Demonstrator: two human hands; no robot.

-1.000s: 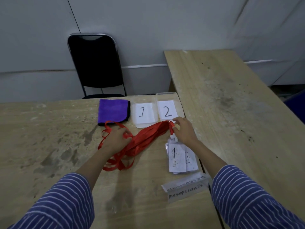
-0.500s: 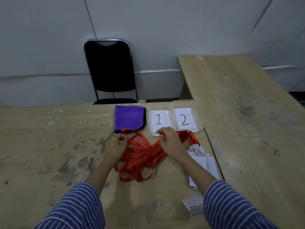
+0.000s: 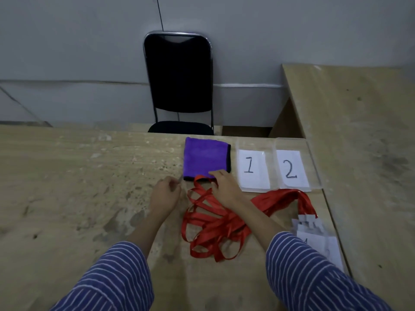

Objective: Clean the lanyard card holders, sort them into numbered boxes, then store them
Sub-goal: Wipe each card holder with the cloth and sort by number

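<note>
A tangle of red lanyards (image 3: 215,223) lies on the wooden table (image 3: 78,176), their straps running right to a stack of clear card holders (image 3: 314,234) with numbered paper inserts. A folded purple cloth (image 3: 205,157) lies behind them. My right hand (image 3: 225,188) reaches over the straps, its fingertips on the cloth's near edge. My left hand (image 3: 166,194) hovers just left of the lanyards with curled fingers and nothing visible in it. Two clear boxes stand right of the cloth, box 1 (image 3: 253,143) and box 2 (image 3: 315,167), each with a numbered sheet inside.
A black chair (image 3: 179,86) stands behind the table against the grey wall. A second wooden table (image 3: 363,135) joins at the right, forming a corner. The card holders lie close to the table's right edge.
My right hand left the strap bundle and moved left and forward onto the cloth's near edge. My left hand let go of the lanyards and drew away to the left. The view shifted left.
</note>
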